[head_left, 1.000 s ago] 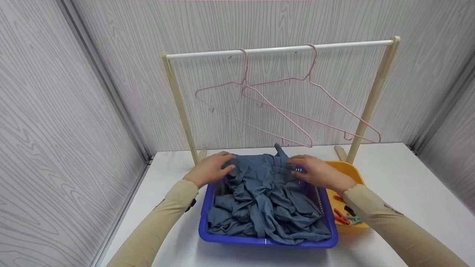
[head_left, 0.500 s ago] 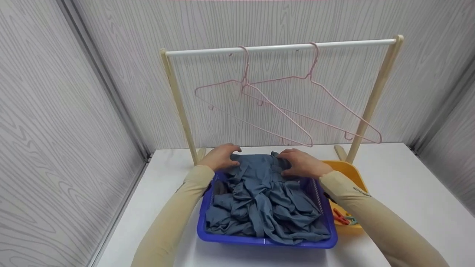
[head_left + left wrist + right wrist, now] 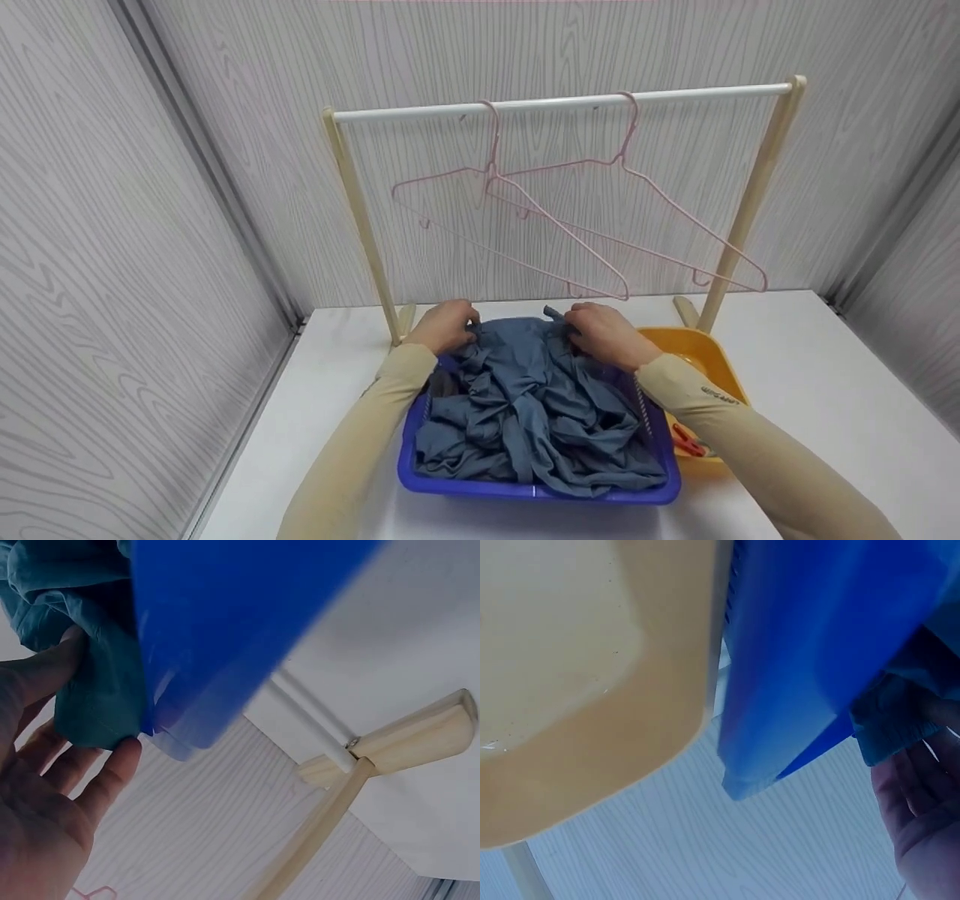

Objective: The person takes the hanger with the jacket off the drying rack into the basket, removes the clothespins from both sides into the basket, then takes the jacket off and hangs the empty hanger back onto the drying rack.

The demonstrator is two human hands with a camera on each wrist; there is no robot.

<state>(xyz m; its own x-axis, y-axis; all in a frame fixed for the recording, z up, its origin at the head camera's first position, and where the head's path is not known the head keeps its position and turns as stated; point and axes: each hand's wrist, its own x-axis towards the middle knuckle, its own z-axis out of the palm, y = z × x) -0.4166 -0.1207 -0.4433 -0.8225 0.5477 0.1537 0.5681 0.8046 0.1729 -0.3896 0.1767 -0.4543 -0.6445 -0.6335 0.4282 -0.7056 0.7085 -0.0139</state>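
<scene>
A crumpled blue-grey garment (image 3: 529,375) fills the blue plastic basket (image 3: 480,487), its far end drawn up over the basket's back rim. At the far left corner my left hand (image 3: 446,328) grips the cloth; in the left wrist view a fold of the garment (image 3: 101,701) lies between thumb and fingers. My right hand (image 3: 606,335) holds the opposite corner, where a small strip of cloth sticks up beside the fingers. From the right wrist, the hand (image 3: 930,817) shows its fingers under the edge of the garment (image 3: 889,727), just beyond the basket wall.
Behind the basket stands a wooden rack (image 3: 757,187) with a white bar (image 3: 555,103). Two pink wire hangers (image 3: 555,217) hang from it. A yellow tub (image 3: 697,349) with a red clothespin (image 3: 686,441) sits at the right, partly under the right forearm.
Both hands have moved inward from the basket's sides to the garment's far corners and closed on the cloth. The garment's far end has shifted slightly.
</scene>
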